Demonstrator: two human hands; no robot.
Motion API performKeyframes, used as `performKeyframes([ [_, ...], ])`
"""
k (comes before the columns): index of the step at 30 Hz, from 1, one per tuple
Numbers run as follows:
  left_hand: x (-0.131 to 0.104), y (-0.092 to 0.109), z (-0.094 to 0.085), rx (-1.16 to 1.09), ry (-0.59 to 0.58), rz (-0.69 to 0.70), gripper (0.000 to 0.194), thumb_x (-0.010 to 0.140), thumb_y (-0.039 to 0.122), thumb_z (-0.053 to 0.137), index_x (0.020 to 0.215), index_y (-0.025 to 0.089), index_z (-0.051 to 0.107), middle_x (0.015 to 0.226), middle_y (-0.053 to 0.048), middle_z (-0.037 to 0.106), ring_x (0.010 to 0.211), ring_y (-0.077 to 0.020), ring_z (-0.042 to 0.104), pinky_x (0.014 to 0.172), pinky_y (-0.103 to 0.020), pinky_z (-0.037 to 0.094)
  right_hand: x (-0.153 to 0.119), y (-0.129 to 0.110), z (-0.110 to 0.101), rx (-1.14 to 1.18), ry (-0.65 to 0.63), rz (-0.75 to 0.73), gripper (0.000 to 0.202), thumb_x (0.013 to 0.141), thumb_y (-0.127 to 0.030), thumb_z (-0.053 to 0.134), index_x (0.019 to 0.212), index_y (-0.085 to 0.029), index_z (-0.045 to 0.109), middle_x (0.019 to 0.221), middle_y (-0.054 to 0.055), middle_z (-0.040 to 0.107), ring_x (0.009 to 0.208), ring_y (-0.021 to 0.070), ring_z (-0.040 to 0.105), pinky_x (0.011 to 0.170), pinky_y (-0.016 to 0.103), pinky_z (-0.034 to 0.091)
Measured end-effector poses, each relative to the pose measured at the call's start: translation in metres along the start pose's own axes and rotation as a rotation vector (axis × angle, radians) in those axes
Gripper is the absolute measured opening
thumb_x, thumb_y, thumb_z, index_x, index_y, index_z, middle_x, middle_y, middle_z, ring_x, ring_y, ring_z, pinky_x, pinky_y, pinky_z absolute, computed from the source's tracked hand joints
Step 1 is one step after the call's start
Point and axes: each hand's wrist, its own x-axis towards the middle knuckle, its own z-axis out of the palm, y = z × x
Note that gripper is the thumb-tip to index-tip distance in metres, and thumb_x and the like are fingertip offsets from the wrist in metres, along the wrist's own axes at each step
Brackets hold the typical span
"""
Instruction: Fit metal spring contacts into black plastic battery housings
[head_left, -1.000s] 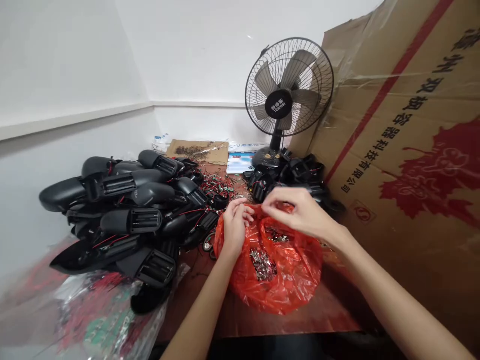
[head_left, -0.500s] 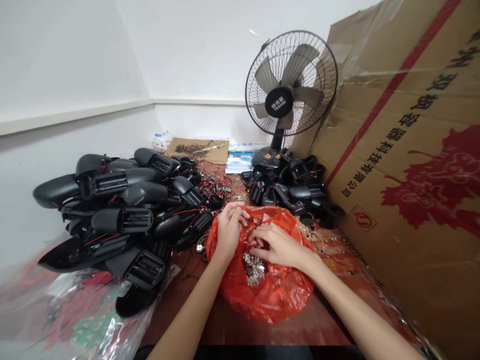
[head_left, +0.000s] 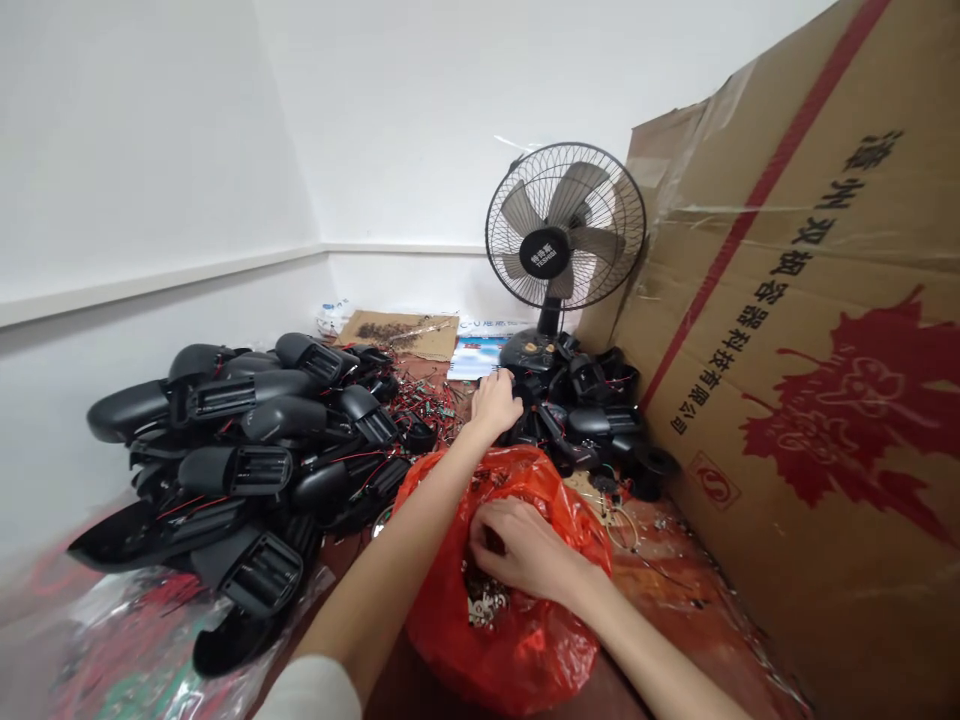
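Note:
A red plastic bag [head_left: 551, 635] stands opened out in front of me, with small silvery metal pieces [head_left: 487, 605] and darker bits inside. Curled down into its mouth is my right hand [head_left: 517, 545], closed, its fingertips hidden among the contents. My left hand [head_left: 496, 405] is stretched over the bag's far edge, beside a heap of black plastic housings [head_left: 600, 420] on the right. Its fingers are bent and closed; whatever is in them does not show.
Black housings with battery compartments [head_left: 236, 470] are piled on the left. Red-wired small parts [head_left: 427, 400] lie between the heaps. Behind stand a desk fan [head_left: 546, 252] and a cardboard sheet [head_left: 420, 335]. A large carton [head_left: 720, 330] walls the right side; a clear plastic bag [head_left: 127, 640] lies front left.
My left hand has left the bag's mouth and moved forward to the black housings. My right hand stays in the bag, reaching deeper. The view has tilted upward.

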Motion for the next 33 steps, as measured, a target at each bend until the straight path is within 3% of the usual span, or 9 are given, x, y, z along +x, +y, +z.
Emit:
performKeyframes([
  [5,0.03,0.011,0.01,0.349,-0.131,-0.002,0.038,0.097,0.036,0.066,0.129,0.016,0.062,0.132,-0.012,0.063,0.118,-0.0269,0.064,0.1,-0.051,0.055,0.0,0.003,-0.001,0.049,-0.019,-0.009,0.008,0.088,-0.027,0.078,0.092,-0.022,0.072,0.086,0.0,0.073,0.08,0.0187,0.065,0.075,0.028,0.044],
  [10,0.041,0.006,-0.009,0.448,-0.123,0.072,0.037,0.098,0.037,0.066,0.128,0.016,0.063,0.13,-0.011,0.064,0.115,-0.0257,0.065,0.098,-0.049,0.057,0.003,0.007,0.004,0.044,0.043,-0.1,0.001,0.088,-0.022,0.075,0.087,-0.023,0.074,0.085,0.001,0.071,0.079,0.0183,0.065,0.074,0.028,0.045],
  [15,0.035,0.004,-0.05,0.306,0.026,0.23,0.028,0.097,0.025,0.063,0.123,0.017,0.065,0.125,-0.01,0.067,0.117,-0.0253,0.063,0.104,-0.048,0.051,0.005,0.003,-0.007,0.125,0.583,-0.143,0.017,0.1,-0.027,0.058,0.089,-0.02,0.068,0.083,0.005,0.067,0.078,0.0201,0.062,0.075,0.032,0.048],
  [18,0.02,0.008,-0.072,0.151,0.092,0.318,0.029,0.09,0.008,0.056,0.115,0.017,0.069,0.119,-0.009,0.072,0.115,-0.024,0.064,0.107,-0.04,0.047,0.004,0.004,-0.02,0.115,0.945,-0.025,0.015,0.099,-0.031,0.06,0.109,-0.021,0.064,0.104,0.01,0.067,0.099,0.0249,0.061,0.089,0.039,0.049],
  [21,-0.006,0.014,-0.081,-0.012,0.13,0.361,0.031,0.085,0.006,0.052,0.106,0.018,0.071,0.118,-0.008,0.073,0.114,-0.0242,0.064,0.106,-0.038,0.047,0.004,0.009,-0.03,0.173,1.103,0.124,0.04,0.096,-0.041,0.064,0.13,-0.02,0.054,0.128,0.015,0.059,0.113,0.0273,0.058,0.093,0.042,0.05],
  [23,-0.027,0.016,-0.081,-0.115,0.139,0.357,0.03,0.085,0.008,0.05,0.105,0.018,0.072,0.114,-0.008,0.074,0.108,-0.0242,0.067,0.1,-0.038,0.05,0.005,0.011,-0.033,0.261,1.093,0.164,0.05,0.097,-0.045,0.063,0.139,-0.021,0.049,0.139,0.016,0.055,0.124,0.0275,0.055,0.101,0.045,0.048],
  [26,-0.056,0.018,-0.076,-0.256,0.091,0.311,0.031,0.089,0.013,0.046,0.105,0.018,0.072,0.08,-0.005,0.072,0.069,-0.0202,0.067,0.071,-0.032,0.054,0.006,0.008,-0.035,0.454,0.977,0.163,0.05,0.098,-0.046,0.061,0.14,-0.021,0.052,0.141,0.014,0.059,0.128,0.0265,0.057,0.11,0.045,0.045],
  [29,-0.079,0.016,-0.074,-0.372,0.053,0.239,0.031,0.092,0.018,0.043,0.103,0.017,0.072,0.052,0.001,0.054,0.044,-0.0158,0.052,0.051,-0.026,0.043,0.006,0.0,-0.035,0.69,0.789,0.168,0.038,0.096,-0.051,0.063,0.117,-0.019,0.064,0.107,0.01,0.073,0.095,0.0254,0.072,0.087,0.038,0.057],
  [33,-0.102,0.008,-0.072,-0.644,0.042,0.132,0.023,0.09,0.026,0.054,0.105,0.016,0.068,0.062,0.002,0.056,0.047,-0.0113,0.048,0.049,-0.023,0.039,0.006,-0.007,-0.031,0.923,0.595,0.191,0.04,0.089,-0.056,0.071,0.101,-0.018,0.067,0.083,0.005,0.072,0.064,0.0213,0.07,0.062,0.032,0.057],
])
